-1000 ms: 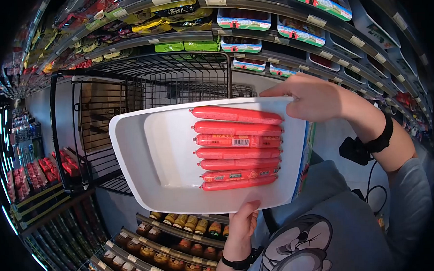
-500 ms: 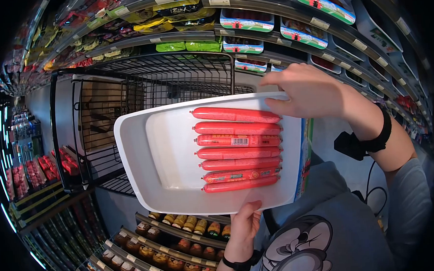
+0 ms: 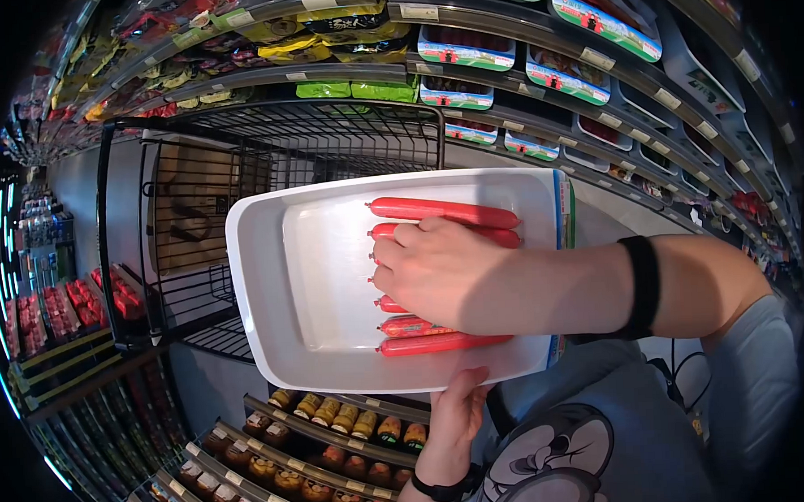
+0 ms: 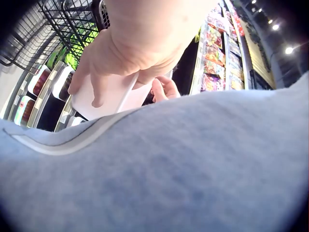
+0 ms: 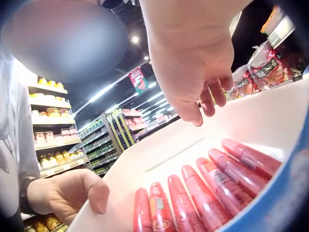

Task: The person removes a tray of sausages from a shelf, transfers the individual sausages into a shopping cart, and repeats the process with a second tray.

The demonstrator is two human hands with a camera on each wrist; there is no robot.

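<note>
A white plastic bin (image 3: 310,367), tilted toward the camera in the head view, holds a row of several red-wrapped sausages (image 3: 445,210). My left hand (image 3: 456,419) grips the bin's near long side, thumb at the rim. In the left wrist view its fingers (image 4: 99,89) spread under the white bin wall. My right hand (image 3: 443,272) is over the middle of the row and hides part of several sausages. The right wrist view shows this hand (image 5: 198,72) above the sausages (image 5: 195,193), its loosely bent fingers pointing down with nothing between them.
A black wire shopping cart (image 3: 263,149) stands behind the bin with a cardboard box (image 3: 194,206) in it. Shelves of bagged goods (image 3: 352,38) and packed bins (image 3: 465,46) run along the far side. Jars (image 3: 328,416) fill lower shelves at the near side.
My right hand has left the bin's right end and moved over the sausages. The bin has shifted slightly right in the head view, with my left hand still holding its near side.
</note>
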